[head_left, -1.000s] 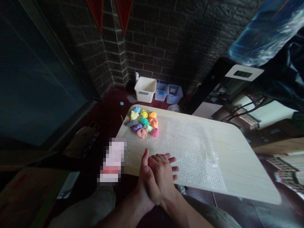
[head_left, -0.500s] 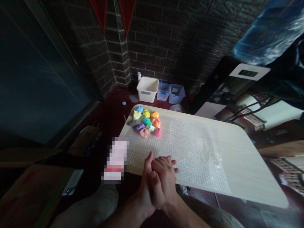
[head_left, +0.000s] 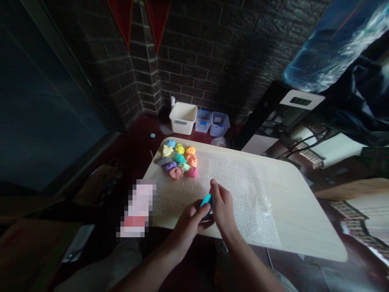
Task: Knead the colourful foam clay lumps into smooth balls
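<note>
A turquoise lump of modelling clay (head_left: 206, 200) is held between my two hands above the near edge of the table. My left hand (head_left: 193, 217) grips it from the left, with the thumb lying along its lower side. My right hand (head_left: 223, 205) is closed against its right side, thumb pointing up, and its fingers partly hide the clay. Farther off, several soft clay lumps sit grouped at the table's far left corner, among them a pink lump (head_left: 193, 172), a salmon lump (head_left: 176, 173), a teal lump (head_left: 180, 158) and a yellow lump (head_left: 179, 148).
Bubble wrap (head_left: 237, 198) covers much of the pale wooden table (head_left: 306, 215). Behind the table, a cream basket (head_left: 182, 125) and two clear bins stand on the floor by a brick wall. A water dispenser (head_left: 261, 129) rises at the back right. A cardboard box (head_left: 27, 251) lies at lower left.
My hands were clasped palm against palm; now they have parted, and the turquoise clay shows between them. The view has shifted slightly, moving the table left in the picture.
</note>
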Tool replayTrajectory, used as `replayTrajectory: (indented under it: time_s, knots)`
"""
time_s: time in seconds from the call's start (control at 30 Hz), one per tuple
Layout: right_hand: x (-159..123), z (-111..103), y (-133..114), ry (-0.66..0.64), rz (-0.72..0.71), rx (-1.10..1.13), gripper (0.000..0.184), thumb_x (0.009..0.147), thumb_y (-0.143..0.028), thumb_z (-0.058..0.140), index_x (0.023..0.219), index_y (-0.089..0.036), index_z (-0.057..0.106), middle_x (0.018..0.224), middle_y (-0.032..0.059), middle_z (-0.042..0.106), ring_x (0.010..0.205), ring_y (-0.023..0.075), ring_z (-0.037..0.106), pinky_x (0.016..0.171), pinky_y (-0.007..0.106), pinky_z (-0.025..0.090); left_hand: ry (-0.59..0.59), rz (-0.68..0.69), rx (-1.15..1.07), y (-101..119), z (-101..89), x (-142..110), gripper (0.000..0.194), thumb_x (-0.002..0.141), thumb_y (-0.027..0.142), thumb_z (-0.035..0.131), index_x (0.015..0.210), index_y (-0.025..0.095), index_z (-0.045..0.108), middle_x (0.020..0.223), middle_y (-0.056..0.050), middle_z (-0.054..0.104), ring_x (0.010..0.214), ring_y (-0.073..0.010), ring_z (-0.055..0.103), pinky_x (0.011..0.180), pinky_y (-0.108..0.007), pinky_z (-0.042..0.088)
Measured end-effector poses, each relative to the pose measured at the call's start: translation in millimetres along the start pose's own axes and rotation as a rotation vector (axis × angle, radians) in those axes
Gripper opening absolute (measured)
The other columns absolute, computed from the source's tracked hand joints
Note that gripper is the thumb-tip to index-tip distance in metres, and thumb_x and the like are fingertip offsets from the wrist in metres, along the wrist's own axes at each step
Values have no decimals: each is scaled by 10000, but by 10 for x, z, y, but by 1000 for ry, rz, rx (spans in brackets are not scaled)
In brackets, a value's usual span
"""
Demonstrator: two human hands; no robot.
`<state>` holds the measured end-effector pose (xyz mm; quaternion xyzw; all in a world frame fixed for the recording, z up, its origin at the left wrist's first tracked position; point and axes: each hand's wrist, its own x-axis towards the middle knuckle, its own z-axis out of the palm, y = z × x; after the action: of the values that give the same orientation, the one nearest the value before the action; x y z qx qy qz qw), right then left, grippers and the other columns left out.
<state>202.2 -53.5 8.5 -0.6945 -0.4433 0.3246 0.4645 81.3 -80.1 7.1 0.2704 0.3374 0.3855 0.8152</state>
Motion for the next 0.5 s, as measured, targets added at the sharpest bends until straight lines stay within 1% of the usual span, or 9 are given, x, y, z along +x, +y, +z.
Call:
replayTrajectory:
  time_s: [0.1,0.2,0.27,0.33,0.37,0.43,0.5]
  knots:
    - [51,-114,23,-12,-39,-69,645,1013,-720,411,614,-220,496,543,-19,467,536,150,418,525,287,289,61,95,324,-6,-67,11,449,928,560,692,1136,162,708,1045,-109,782,801,-254,773,702,-352,613]
    - [31,-159,13,-118,-96,-109,639,1035,-683,415,609,-214,496,538,-23,466,530,140,424,526,279,286,102,209,602,26,-127,25,400,988,537,601,1042,157,712,832,-82,775,678,-247,770,634,-332,609]
    - [14,-165,6,-208,-134,-146,639,1038,-667,437,591,-213,476,526,-26,454,528,132,418,521,273,279,85,227,735,59,-159,35,369,1015,499,557,979,163,707,739,-75,761,645,-251,773,611,-321,605]
    - [8,-164,-1,-274,-143,-172,659,1040,-664,438,564,-210,468,510,-24,452,516,125,410,511,269,274,44,209,778,90,-180,40,368,1030,483,522,940,170,693,724,-85,766,627,-255,775,588,-317,603]
    - [9,-161,-4,-286,-144,-178,671,1039,-667,437,548,-210,463,499,-23,449,504,121,399,503,269,268,26,196,771,102,-186,40,372,1032,486,512,928,174,685,731,-91,771,624,-256,775,582,-319,605]
    - [10,-146,-9,-257,-159,-180,685,1032,-673,446,525,-212,444,479,-26,431,480,111,370,487,271,249,10,184,733,114,-188,37,375,1025,505,517,906,182,667,741,-90,769,625,-257,774,583,-323,609]
    - [-6,-108,-8,-169,-172,-170,685,1022,-680,465,519,-217,418,468,-34,400,461,103,344,472,273,228,24,192,688,110,-178,30,375,1012,529,537,894,192,652,764,-76,756,643,-252,771,590,-320,609]
